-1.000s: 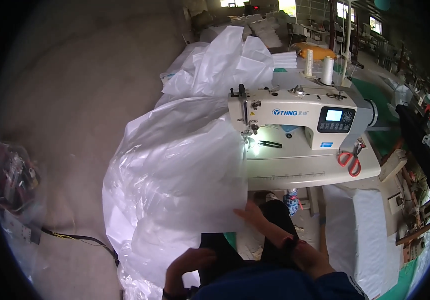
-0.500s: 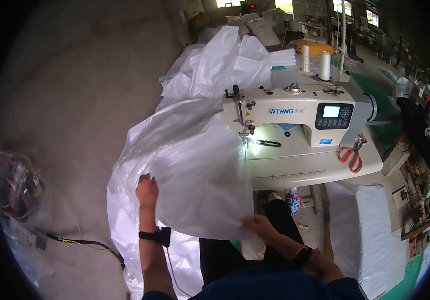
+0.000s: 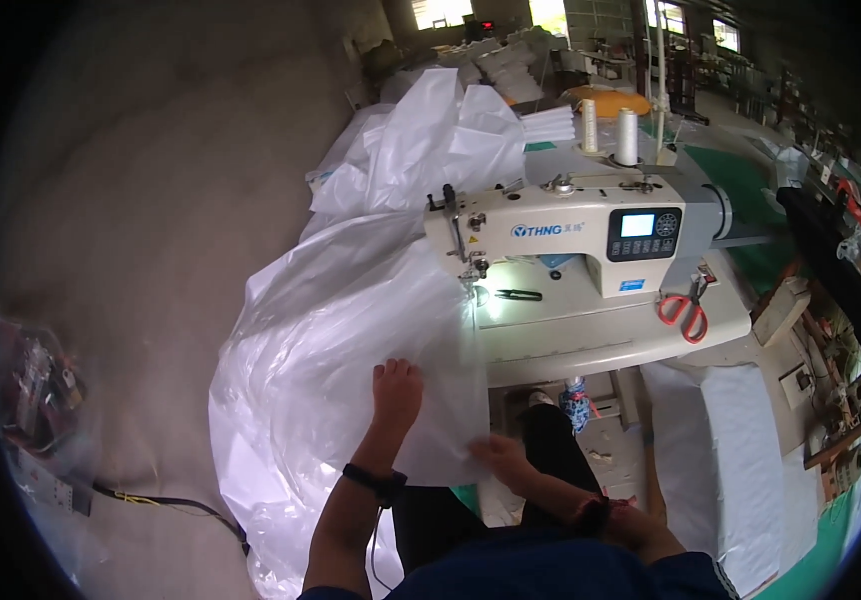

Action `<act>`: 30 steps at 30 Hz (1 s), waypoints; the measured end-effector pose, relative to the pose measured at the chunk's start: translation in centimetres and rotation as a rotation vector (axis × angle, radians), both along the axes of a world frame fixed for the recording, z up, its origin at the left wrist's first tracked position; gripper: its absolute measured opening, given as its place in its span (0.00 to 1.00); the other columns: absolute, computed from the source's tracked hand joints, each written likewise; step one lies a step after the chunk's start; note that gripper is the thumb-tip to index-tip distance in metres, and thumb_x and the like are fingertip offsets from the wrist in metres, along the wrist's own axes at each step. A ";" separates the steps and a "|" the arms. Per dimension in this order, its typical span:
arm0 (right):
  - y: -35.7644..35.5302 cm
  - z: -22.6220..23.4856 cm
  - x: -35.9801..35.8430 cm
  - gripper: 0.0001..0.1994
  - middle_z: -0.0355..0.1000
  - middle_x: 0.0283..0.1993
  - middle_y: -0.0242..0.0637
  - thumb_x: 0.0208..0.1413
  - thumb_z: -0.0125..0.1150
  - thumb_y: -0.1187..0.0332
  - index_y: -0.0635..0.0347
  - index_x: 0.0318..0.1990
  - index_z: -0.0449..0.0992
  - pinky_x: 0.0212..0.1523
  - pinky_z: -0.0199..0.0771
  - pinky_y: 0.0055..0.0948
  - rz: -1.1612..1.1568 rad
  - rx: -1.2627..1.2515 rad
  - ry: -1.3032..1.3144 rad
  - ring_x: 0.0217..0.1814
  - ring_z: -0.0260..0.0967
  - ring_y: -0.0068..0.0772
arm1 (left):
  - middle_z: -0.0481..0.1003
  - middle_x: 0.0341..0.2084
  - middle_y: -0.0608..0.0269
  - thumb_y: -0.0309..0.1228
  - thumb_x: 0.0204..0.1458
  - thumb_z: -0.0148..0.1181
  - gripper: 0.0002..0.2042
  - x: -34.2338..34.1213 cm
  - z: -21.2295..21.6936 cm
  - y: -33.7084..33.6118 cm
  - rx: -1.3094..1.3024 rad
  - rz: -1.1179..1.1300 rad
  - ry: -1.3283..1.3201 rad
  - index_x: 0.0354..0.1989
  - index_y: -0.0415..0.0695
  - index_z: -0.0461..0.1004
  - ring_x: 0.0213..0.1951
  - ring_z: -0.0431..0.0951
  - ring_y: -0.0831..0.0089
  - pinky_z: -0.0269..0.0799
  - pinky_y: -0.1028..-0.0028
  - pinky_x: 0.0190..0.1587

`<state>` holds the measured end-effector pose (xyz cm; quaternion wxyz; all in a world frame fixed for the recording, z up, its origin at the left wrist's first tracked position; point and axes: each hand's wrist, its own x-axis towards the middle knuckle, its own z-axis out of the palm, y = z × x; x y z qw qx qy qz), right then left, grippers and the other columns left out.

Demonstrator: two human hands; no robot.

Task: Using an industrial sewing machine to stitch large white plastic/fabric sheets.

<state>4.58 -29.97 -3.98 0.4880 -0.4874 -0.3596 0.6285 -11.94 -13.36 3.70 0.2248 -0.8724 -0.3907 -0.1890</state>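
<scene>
A large, thin white plastic sheet [image 3: 351, 320] hangs from the bed of the sewing machine [image 3: 561, 225] and spreads over my lap and down the left side. Its right edge runs straight down from the lit needle area. My left hand [image 3: 398, 392] lies on the middle of the sheet, its fingers curled into the material. At the sheet's lower right corner, my right hand [image 3: 506, 462] pinches the edge; its fingertips are slightly blurred. Black thread snips [image 3: 519, 295] lie on the machine bed beside the needle.
Red-handled scissors [image 3: 686, 318] lie at the table's right end. Two thread cones [image 3: 628, 137] stand behind the machine. More crumpled white sheeting [image 3: 421, 150] is heaped at the far left of the table. White material [image 3: 716, 450] hangs at the right. A dark cable [image 3: 171, 502] crosses the floor.
My left hand has moved right across the sheet, from its left side to the middle. My right hand stays at the corner. The whole view has shifted slightly.
</scene>
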 end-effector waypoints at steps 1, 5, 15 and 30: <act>0.0 0.3 0.3 0.15 0.77 0.39 0.35 0.62 0.57 0.63 0.64 0.49 0.76 0.44 0.73 0.27 0.025 0.000 -0.010 0.41 0.73 0.25 | 0.72 0.29 0.61 0.31 0.45 0.58 0.06 0.4 0.5 -0.4 0.039 -0.056 -0.009 0.29 0.43 0.74 0.39 0.73 0.63 0.66 0.63 0.41; 0.5 1.3 1.8 0.15 0.74 0.40 0.32 0.62 0.56 0.60 0.63 0.47 0.77 0.43 0.71 0.27 0.077 -0.036 -0.032 0.41 0.70 0.22 | 0.74 0.25 0.49 0.33 0.51 0.54 0.08 2.6 1.5 -4.3 -0.501 -0.100 -0.285 0.29 0.42 0.72 0.29 0.76 0.46 0.71 0.52 0.35; 7.9 1.2 1.7 0.17 0.74 0.32 0.47 0.60 0.52 0.61 0.62 0.52 0.68 0.39 0.72 0.39 -0.321 0.292 -0.574 0.36 0.74 0.38 | 0.76 0.24 0.43 0.35 0.56 0.52 0.12 5.2 0.9 -9.0 -0.912 -0.104 -0.183 0.32 0.37 0.74 0.29 0.79 0.49 0.75 0.56 0.35; 12.2 6.0 2.3 0.27 0.76 0.22 0.41 0.50 0.57 0.70 0.78 0.57 0.66 0.23 0.75 0.32 -0.094 0.374 -1.667 0.23 0.77 0.38 | 0.71 0.54 0.48 0.36 0.54 0.62 0.21 -7.0 1.1 -1.8 -0.334 0.100 -0.550 0.54 0.40 0.71 0.55 0.69 0.48 0.64 0.55 0.58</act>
